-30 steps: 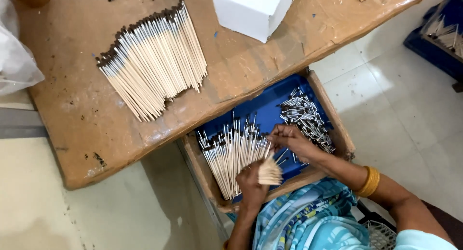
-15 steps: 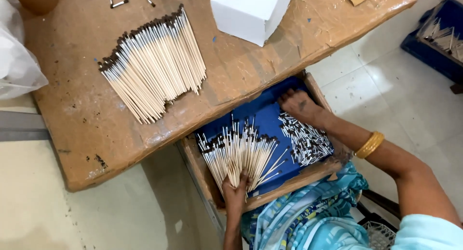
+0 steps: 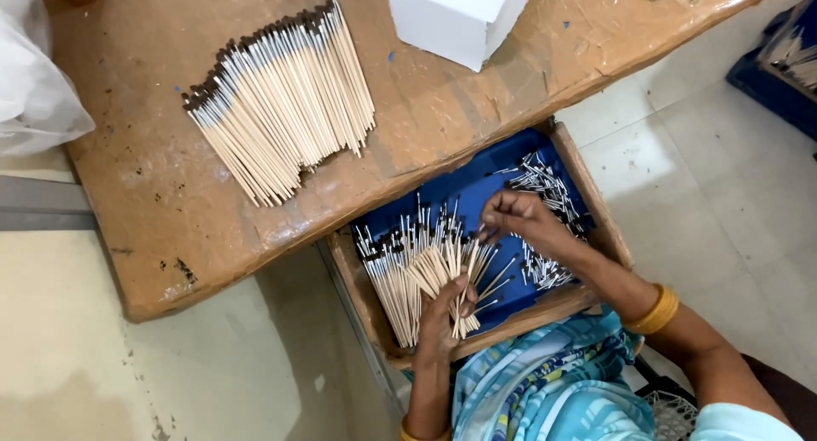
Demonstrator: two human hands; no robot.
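My left hand is shut on a fanned bundle of thin wooden sticks, held over a wooden tray with a blue lining. My right hand, with a gold bangle on its wrist, has its fingertips pinched on the top end of one stick in that bundle. More sticks with dark and silver tips lie in the left part of the tray. A heap of small metal ferrules lies in the right part, just behind my right hand.
A large fan of finished sticks lies on the brown table above the tray. A white box stands at the table's far side, a white plastic bag at its left. A blue crate sits on the tiled floor, far right.
My right hand has come back from the ferrule heap to the stick tips. My left hand has lifted the bundle up from the tray's near edge.
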